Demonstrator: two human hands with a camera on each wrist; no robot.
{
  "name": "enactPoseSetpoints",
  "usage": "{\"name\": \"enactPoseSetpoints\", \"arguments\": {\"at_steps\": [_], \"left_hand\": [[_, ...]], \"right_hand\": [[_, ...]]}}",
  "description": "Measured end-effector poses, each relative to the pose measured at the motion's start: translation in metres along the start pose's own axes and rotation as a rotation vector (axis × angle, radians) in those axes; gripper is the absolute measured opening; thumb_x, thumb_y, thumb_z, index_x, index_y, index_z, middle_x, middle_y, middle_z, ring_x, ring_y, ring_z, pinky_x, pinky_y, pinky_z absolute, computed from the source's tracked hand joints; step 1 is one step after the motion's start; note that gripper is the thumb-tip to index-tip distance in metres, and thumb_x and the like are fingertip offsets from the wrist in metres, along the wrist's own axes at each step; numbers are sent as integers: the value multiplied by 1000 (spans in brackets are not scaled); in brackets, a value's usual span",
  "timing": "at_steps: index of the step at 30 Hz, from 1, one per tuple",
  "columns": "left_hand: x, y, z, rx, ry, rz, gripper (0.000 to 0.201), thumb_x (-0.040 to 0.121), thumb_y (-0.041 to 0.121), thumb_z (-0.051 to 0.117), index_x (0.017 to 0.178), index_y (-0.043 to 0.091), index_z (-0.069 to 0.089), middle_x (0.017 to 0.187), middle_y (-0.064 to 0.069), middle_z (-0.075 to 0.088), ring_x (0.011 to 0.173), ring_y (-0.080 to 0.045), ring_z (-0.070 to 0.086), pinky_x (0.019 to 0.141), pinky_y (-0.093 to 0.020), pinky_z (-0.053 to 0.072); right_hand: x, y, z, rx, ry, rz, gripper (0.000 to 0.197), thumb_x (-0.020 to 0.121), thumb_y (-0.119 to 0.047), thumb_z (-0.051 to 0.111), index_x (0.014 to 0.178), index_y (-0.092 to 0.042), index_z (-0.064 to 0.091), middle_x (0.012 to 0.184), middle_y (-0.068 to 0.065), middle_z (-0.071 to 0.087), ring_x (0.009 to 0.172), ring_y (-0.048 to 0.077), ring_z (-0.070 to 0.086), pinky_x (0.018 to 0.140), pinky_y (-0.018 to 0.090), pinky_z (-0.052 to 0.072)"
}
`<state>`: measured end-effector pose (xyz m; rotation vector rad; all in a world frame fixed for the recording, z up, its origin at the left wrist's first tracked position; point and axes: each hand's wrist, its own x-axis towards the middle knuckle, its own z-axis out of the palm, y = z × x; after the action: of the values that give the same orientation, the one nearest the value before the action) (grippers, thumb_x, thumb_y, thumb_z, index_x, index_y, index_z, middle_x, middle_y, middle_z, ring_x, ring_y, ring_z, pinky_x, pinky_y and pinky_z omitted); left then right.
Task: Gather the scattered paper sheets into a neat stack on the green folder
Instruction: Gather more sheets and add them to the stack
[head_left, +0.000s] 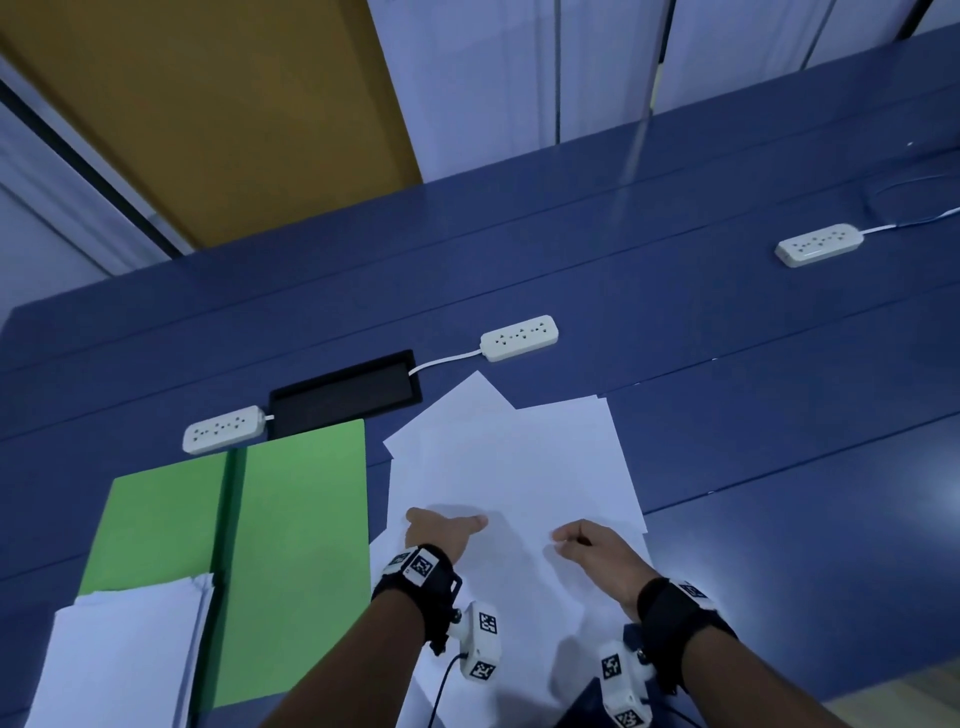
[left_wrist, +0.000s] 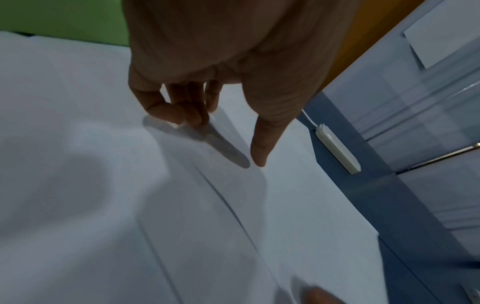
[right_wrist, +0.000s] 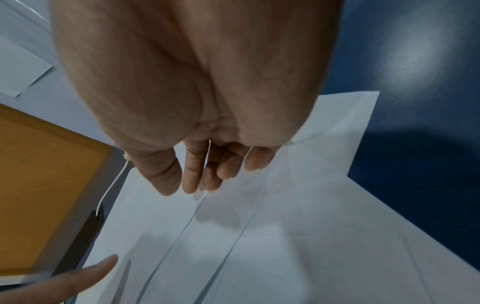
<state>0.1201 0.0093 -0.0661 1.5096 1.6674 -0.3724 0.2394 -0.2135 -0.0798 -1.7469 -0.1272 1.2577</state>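
Several white paper sheets lie fanned and overlapping on the blue table, right of the open green folder. A stack of sheets rests on the folder's left half. My left hand is on the near left part of the loose sheets. Its bent fingertips touch the top sheet and the thumb points out sideways. My right hand hovers just over the sheets with fingers loosely curled and nothing visibly held. A strip of the folder shows behind my left hand.
Three white power strips lie on the blue table, one just beyond the folder's far edge. A black cable hatch sits between folder and sheets at the back. An orange panel and white cabinets stand behind.
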Motion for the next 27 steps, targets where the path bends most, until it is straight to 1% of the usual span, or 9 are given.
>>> {"name": "enactPoseSetpoints", "arguments": {"at_steps": [4, 7, 9, 12, 15, 17, 20, 23, 27], "left_hand": [[12, 16, -29, 185, 113, 77, 105, 75, 58, 84, 152, 6, 35, 156, -20, 31, 137, -43, 46, 109, -51, 46], [31, 30, -38, 113, 108, 97, 117, 67, 55, 90, 156, 7, 29, 159, -19, 32, 139, -42, 47, 111, -50, 46], [36, 36, -37, 45, 76, 76, 128, 47, 60, 92, 149, 9, 34, 149, -17, 48, 118, -38, 64, 100, -53, 56], [42, 39, -27, -137, -72, 55, 102, 54, 41, 97, 130, 6, 39, 115, -19, 65, 81, -29, 68, 83, -50, 63], [47, 41, -15, -73, -132, 92, 111, 41, 54, 93, 130, -2, 56, 122, -32, 65, 100, -49, 70, 83, -59, 62], [54, 46, -15, 51, -104, 146, 105, 48, 63, 87, 130, 3, 62, 132, -22, 65, 113, -42, 67, 94, -49, 60], [38, 65, -34, 83, 46, 200, 92, 73, 50, 87, 145, 10, 46, 151, -14, 41, 132, -38, 53, 106, -46, 50], [51, 82, -46, -11, 81, 174, 114, 71, 47, 91, 158, 10, 26, 164, -16, 24, 147, -37, 38, 115, -46, 42], [78, 92, -45, -90, 37, 87, 140, 34, 62, 93, 148, 5, 35, 146, -18, 56, 124, -37, 63, 102, -52, 55]], "right_hand": [[-1, -1, -2, 1, -7, 0, 13, 101, -19, 67, 112, -18, 73, 123, -4, 71, 118, 9, 62, 86, 17, 46], [0, 0, -3, -5, -1, 0, 13, 101, -17, 67, 112, -17, 73, 124, -2, 71, 121, 13, 62, 90, 17, 46], [0, 0, -1, -19, 2, -3, 14, 101, -16, 67, 114, -15, 73, 123, 1, 71, 118, 12, 63, 89, 15, 46], [1, 0, 0, -43, 9, 6, 14, 101, -18, 67, 114, -16, 72, 123, 5, 70, 108, 12, 62, 85, 15, 46], [0, -2, 1, -55, 16, 9, 13, 101, -18, 67, 113, -17, 72, 122, 6, 70, 107, 13, 62, 84, 17, 47], [-2, -3, 1, -46, 11, 14, 13, 101, -19, 68, 113, -18, 72, 122, 5, 70, 108, 14, 62, 83, 18, 47], [-3, -5, 0, -37, 1, 32, 14, 101, -18, 66, 114, -19, 72, 118, 4, 69, 100, 14, 62, 81, 23, 50], [-5, -8, 0, -47, 8, 28, 15, 103, -18, 64, 115, -18, 72, 111, 3, 68, 90, 14, 61, 77, 24, 51], [-4, -6, 0, -76, 12, 0, 18, 105, -14, 58, 118, -14, 71, 108, 3, 67, 89, 13, 60, 74, 20, 50]]}}
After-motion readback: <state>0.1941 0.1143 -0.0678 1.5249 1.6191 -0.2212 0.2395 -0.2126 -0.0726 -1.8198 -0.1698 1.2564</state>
